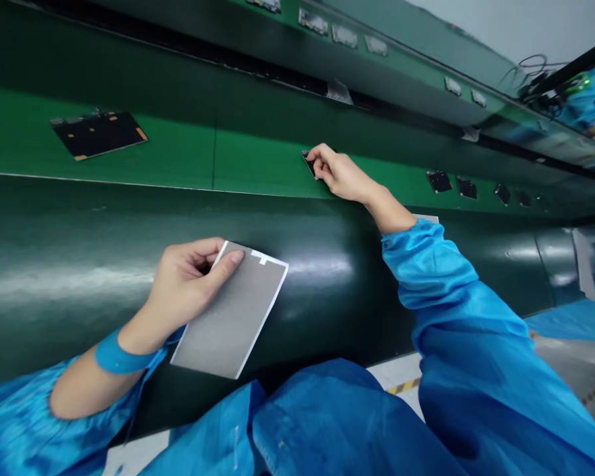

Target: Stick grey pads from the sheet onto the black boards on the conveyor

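My left hand [191, 281] pinches a grey sheet with white edges [235, 304] between thumb and fingers at its upper left corner. The sheet is tilted above the dark green bench. Farther off, my right hand [338, 173] is closed on the edge of a small dark flat panel [307, 158] over the bright green strip. Most of that panel is hidden behind my fingers. On the same strip to the left lies a larger-looking black panel [102, 134] with gold-coloured patches and parts along its upper edge.
More dark panels [439, 181] lie in a row along the green strip [258, 165] to the right. Several small pale pieces [344, 36] sit on the upper shelf. The dark green bench [79, 231] has a rounded front. A person's blue sleeve [592, 96] shows at far right.
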Demonstrator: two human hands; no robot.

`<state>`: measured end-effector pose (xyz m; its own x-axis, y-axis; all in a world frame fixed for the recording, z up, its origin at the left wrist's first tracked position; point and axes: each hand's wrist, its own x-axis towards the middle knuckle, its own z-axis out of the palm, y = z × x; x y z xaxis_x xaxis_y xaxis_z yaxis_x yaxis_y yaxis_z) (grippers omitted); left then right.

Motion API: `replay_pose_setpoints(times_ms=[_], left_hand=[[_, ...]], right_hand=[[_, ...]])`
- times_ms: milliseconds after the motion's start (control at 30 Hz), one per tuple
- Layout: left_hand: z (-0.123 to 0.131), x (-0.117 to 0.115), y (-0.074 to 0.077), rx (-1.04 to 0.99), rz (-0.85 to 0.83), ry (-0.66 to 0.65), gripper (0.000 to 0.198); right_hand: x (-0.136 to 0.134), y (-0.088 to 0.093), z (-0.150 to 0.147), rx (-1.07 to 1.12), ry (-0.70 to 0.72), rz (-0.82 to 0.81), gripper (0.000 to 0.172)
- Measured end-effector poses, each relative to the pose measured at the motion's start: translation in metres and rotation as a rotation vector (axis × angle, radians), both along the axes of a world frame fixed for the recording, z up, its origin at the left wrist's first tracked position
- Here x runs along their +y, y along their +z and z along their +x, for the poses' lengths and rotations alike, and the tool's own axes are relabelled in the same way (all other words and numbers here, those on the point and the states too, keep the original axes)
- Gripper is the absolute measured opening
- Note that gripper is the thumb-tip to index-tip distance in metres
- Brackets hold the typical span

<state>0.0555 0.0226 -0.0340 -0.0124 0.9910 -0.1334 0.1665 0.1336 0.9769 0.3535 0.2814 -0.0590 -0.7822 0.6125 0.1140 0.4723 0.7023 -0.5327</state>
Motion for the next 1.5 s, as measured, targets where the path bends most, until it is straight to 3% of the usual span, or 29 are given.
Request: replay_pose_setpoints(times_ms=[267, 567, 800, 967, 1067, 1200, 1367, 1500], left_hand=[[0.000, 0.002, -0.006, 0.002, 0.004, 0.001, 0.032], [0.001, 0.001, -0.001, 0.018, 0.001, 0.007, 0.032], [0.000, 0.000, -0.001, 0.020, 0.003, 0.013, 0.033], [0.001, -0.002, 0.003, -0.010, 0.023, -0.021, 0.036], [0.002, -0.003, 0.002, -0.014, 0.031, -0.069, 0.038], [0.002, -0.005, -0.005, 0.075, 0.066, -0.100, 0.039], [0.007, -0.008, -0.008, 0.118, 0.190, -0.206, 0.042], [0.006, -0.007, -0.010, 0.116, 0.228, -0.243, 0.038]], right_hand=[[0.000, -0.002, 0.013, -0.030, -0.041, 0.004, 0.030], [-0.003, 0.000, 0.028, -0.086, -0.077, 0.023, 0.026], [-0.007, -0.001, 0.040, -0.257, -0.135, 0.215, 0.037], [-0.008, 0.016, 0.042, -0.272, -0.299, 0.369, 0.050], [-0.017, 0.027, 0.007, -0.168, -0.325, 0.319, 0.040], [-0.025, 0.021, -0.086, -0.041, -0.212, 0.074, 0.008], [-0.011, 0.000, -0.200, 0.135, -0.098, -0.150, 0.017], [-0.007, 0.005, -0.253, 0.117, -0.014, -0.212, 0.018]])
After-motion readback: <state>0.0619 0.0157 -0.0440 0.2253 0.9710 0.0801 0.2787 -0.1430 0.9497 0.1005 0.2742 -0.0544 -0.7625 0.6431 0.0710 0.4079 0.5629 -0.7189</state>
